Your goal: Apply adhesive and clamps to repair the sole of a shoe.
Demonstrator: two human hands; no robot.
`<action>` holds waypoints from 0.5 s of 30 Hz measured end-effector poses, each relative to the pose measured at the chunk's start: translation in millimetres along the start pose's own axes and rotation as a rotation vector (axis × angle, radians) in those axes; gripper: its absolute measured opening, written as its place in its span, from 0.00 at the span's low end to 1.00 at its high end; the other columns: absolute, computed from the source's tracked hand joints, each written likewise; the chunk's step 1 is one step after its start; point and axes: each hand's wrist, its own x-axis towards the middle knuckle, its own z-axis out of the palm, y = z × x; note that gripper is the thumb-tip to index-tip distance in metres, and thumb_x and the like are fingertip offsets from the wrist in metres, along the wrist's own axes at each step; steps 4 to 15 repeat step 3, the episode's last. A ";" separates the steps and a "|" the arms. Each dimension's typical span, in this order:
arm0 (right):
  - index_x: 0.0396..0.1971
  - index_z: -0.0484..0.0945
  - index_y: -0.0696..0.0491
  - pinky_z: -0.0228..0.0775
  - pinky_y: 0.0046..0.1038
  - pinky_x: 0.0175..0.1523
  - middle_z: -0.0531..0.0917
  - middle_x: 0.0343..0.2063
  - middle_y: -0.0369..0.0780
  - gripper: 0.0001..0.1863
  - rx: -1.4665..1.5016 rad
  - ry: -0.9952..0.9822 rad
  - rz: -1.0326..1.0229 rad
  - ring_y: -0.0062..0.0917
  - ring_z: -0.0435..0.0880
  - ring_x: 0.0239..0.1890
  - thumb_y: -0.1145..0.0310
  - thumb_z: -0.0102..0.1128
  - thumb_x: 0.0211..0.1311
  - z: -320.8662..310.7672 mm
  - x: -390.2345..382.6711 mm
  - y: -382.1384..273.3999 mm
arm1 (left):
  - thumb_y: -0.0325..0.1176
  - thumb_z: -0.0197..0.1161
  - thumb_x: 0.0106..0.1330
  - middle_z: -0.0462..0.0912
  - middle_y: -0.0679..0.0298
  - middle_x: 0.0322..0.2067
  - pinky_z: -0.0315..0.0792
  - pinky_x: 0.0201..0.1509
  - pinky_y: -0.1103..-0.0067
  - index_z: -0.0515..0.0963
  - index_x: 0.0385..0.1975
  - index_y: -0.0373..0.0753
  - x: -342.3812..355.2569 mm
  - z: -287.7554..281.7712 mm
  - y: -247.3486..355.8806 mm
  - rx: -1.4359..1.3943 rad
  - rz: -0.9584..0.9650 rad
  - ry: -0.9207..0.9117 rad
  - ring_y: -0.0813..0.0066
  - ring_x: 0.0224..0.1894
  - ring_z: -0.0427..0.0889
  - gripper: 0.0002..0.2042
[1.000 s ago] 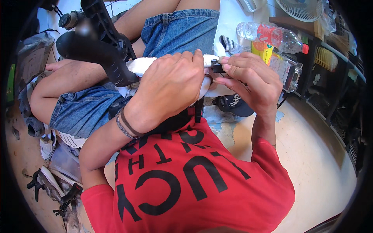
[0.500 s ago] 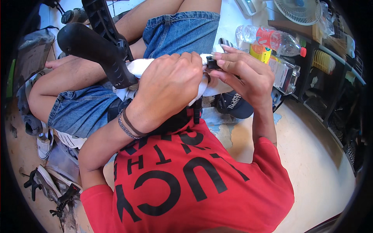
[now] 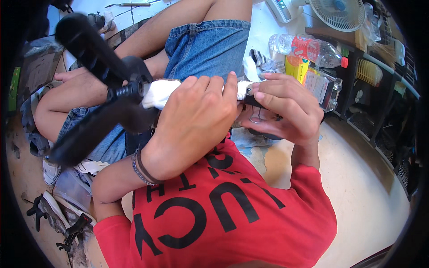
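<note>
My left hand (image 3: 196, 116) is closed over a white item (image 3: 160, 94) held above my lap; its kind is largely hidden, though its ends show on both sides of the hand. A black hand clamp (image 3: 107, 89) with two long grips sticks out to the left of this item, tilted and slightly blurred. At the item's right end, the bent fingers of my right hand (image 3: 288, 107) hold a dark piece (image 3: 255, 102) that looks like the clamp's other end. Below these fingers shows a thin curved wire or loop, not clear enough to name.
Sneakers (image 3: 52, 167) and small black clamps (image 3: 76, 225) lie on the floor at left. On the right are a plastic bottle (image 3: 308, 50), a yellow pack (image 3: 296, 66), a clear container (image 3: 331, 91), a fan (image 3: 338, 13) and dark shelving (image 3: 380, 102). A slim tool (image 3: 129, 5) lies far off.
The clamp has turned, its grips now spread and reaching further left. My right hand has shifted slightly right and down, its fingers more extended over the dark piece. My left hand keeps its hold.
</note>
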 end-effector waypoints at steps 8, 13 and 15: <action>0.43 0.85 0.53 0.81 0.37 0.54 0.88 0.37 0.41 0.24 0.049 -0.011 0.059 0.36 0.88 0.42 0.63 0.81 0.44 -7.3 4.9 -15.5 | 0.35 0.64 0.65 0.78 0.60 0.33 0.71 0.40 0.70 0.78 0.58 0.33 -3.8 -4.5 5.4 0.010 -0.002 0.047 0.62 0.35 0.78 0.22; 0.43 0.85 0.53 0.81 0.37 0.54 0.88 0.37 0.41 0.24 0.049 -0.011 0.059 0.36 0.88 0.42 0.63 0.81 0.44 -7.3 4.9 -15.5 | 0.35 0.64 0.65 0.78 0.60 0.33 0.71 0.40 0.70 0.78 0.58 0.33 -3.8 -4.5 5.4 0.010 -0.002 0.047 0.62 0.35 0.78 0.22; 0.43 0.85 0.53 0.81 0.37 0.54 0.88 0.37 0.41 0.24 0.049 -0.011 0.059 0.36 0.88 0.42 0.63 0.81 0.44 -7.3 4.9 -15.5 | 0.35 0.64 0.65 0.78 0.60 0.33 0.71 0.40 0.70 0.78 0.58 0.33 -3.8 -4.5 5.4 0.010 -0.002 0.047 0.62 0.35 0.78 0.22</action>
